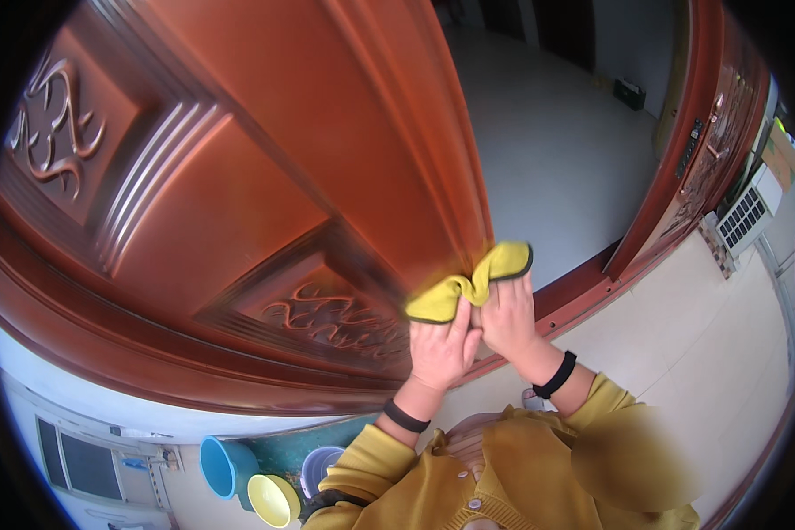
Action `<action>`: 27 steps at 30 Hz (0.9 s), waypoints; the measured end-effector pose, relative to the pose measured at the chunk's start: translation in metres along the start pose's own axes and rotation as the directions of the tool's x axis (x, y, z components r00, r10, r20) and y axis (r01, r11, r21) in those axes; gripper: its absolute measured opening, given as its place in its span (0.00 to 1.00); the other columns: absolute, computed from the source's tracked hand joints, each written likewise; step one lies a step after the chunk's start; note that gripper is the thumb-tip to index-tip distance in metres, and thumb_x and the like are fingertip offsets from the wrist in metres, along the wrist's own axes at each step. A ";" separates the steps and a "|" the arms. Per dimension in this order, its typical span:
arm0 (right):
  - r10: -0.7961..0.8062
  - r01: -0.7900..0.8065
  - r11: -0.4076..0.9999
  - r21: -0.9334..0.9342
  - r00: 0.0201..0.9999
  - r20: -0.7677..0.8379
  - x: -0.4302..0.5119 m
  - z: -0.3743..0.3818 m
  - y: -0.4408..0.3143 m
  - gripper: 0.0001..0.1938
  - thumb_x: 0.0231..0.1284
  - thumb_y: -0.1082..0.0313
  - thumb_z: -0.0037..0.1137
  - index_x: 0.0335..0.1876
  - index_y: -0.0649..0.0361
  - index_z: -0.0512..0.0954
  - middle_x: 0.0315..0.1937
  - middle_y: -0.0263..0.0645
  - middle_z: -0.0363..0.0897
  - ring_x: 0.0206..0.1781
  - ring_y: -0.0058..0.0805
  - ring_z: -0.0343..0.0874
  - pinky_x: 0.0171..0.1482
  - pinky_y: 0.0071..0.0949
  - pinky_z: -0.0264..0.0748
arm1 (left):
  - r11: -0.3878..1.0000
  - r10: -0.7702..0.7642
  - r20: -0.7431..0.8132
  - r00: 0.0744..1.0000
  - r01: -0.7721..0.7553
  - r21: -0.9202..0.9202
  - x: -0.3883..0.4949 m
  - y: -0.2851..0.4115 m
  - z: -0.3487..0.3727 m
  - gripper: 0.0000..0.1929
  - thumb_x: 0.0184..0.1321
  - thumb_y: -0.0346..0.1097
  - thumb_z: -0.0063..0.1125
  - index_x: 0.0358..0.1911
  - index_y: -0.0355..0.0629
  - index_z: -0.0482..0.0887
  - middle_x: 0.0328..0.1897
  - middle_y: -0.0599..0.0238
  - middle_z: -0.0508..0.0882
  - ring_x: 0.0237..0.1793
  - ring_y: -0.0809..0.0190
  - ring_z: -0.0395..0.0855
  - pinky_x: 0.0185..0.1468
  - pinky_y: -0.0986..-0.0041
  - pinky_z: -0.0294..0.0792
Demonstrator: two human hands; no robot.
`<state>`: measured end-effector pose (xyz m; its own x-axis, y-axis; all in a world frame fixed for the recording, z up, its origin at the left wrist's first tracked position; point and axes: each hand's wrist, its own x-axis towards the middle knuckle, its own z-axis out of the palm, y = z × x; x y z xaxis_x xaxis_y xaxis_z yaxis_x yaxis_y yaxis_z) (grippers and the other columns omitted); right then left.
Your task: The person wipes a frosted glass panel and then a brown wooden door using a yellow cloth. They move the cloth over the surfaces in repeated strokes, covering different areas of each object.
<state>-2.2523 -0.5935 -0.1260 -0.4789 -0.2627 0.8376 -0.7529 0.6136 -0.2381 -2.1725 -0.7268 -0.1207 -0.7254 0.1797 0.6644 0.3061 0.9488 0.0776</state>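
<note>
My left hand (pixel 440 351) and my right hand (pixel 509 315) hold a yellow cloth (pixel 437 299) with dark edging. It lies over my fingertips, bunched between the two hands, and hides them. The left part of the cloth rests against the lower edge area of a red-brown panelled door (pixel 265 99). Its right part reaches past the door's edge, in front of the opening. Beside my left hand is a carved panel (pixel 331 311) with raised scrollwork. Both wrists wear black bands.
A blue bucket (pixel 227 467), a yellow basin (pixel 275 501) and a purple basin (pixel 319 467) stand lower left. Past the doorway lies a grey floor (pixel 550 152) with a dark box (pixel 629 94). At right are the door frame (pixel 662 172), a second carved leaf (pixel 709 165) and a cardboard box (pixel 782 159).
</note>
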 end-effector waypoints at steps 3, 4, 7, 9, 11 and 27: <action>-0.063 0.065 0.998 0.013 0.989 -0.135 0.068 -0.011 -0.018 0.21 0.57 0.58 0.61 0.53 0.62 0.83 0.54 0.48 0.79 0.64 0.52 0.74 0.72 0.62 0.61 | 0.999 0.021 -0.208 0.978 -0.014 0.031 0.044 -0.011 -0.036 0.31 0.69 0.47 0.54 0.69 0.33 0.75 0.69 0.38 0.76 0.68 0.33 0.74 0.72 0.40 0.60; -0.096 0.095 0.995 -0.009 0.984 -0.152 0.093 -0.016 -0.026 0.21 0.56 0.57 0.62 0.52 0.60 0.84 0.53 0.45 0.79 0.63 0.51 0.75 0.72 0.62 0.62 | 0.996 0.042 -0.294 0.955 -0.016 0.090 0.058 -0.014 -0.050 0.30 0.69 0.48 0.53 0.68 0.32 0.76 0.69 0.37 0.76 0.69 0.33 0.72 0.73 0.40 0.58; -0.178 0.180 0.984 -0.007 0.964 -0.199 0.155 -0.028 -0.057 0.22 0.55 0.54 0.63 0.53 0.58 0.84 0.53 0.43 0.80 0.63 0.49 0.74 0.71 0.63 0.61 | 0.979 0.006 -0.451 0.892 0.088 0.186 0.094 -0.030 -0.099 0.34 0.71 0.49 0.50 0.70 0.25 0.71 0.73 0.30 0.70 0.75 0.28 0.63 0.78 0.40 0.48; -0.203 0.220 0.976 0.002 0.905 -0.374 0.184 -0.023 -0.080 0.24 0.55 0.52 0.63 0.55 0.59 0.84 0.55 0.43 0.79 0.64 0.49 0.73 0.71 0.64 0.60 | 0.924 -0.076 -0.469 0.880 0.239 0.300 0.102 -0.042 -0.126 0.33 0.74 0.48 0.46 0.72 0.25 0.68 0.76 0.31 0.68 0.76 0.29 0.62 0.78 0.41 0.47; -0.205 0.239 0.971 0.020 0.870 -0.448 0.189 -0.018 -0.094 0.24 0.57 0.51 0.61 0.56 0.55 0.83 0.56 0.42 0.80 0.65 0.48 0.73 0.70 0.61 0.63 | 0.881 -0.009 -0.511 0.859 0.249 0.403 0.100 -0.052 -0.134 0.34 0.75 0.50 0.43 0.72 0.25 0.68 0.76 0.34 0.68 0.76 0.29 0.62 0.78 0.41 0.47; -0.319 0.327 0.945 0.023 0.933 -0.167 0.086 0.013 -0.083 0.16 0.60 0.58 0.54 0.51 0.49 0.85 0.54 0.29 0.84 0.57 0.29 0.80 0.63 0.39 0.74 | 0.904 -0.064 -0.303 0.951 0.184 0.385 0.006 -0.047 -0.076 0.26 0.63 0.44 0.56 0.62 0.36 0.83 0.67 0.44 0.78 0.70 0.38 0.70 0.75 0.44 0.54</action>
<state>-2.2370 -0.6765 -0.0410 -0.1312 -0.3165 0.9395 -0.8784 0.4763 0.0378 -2.1440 -0.7897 -0.0638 -0.5222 0.0312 0.8523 -0.0937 0.9912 -0.0938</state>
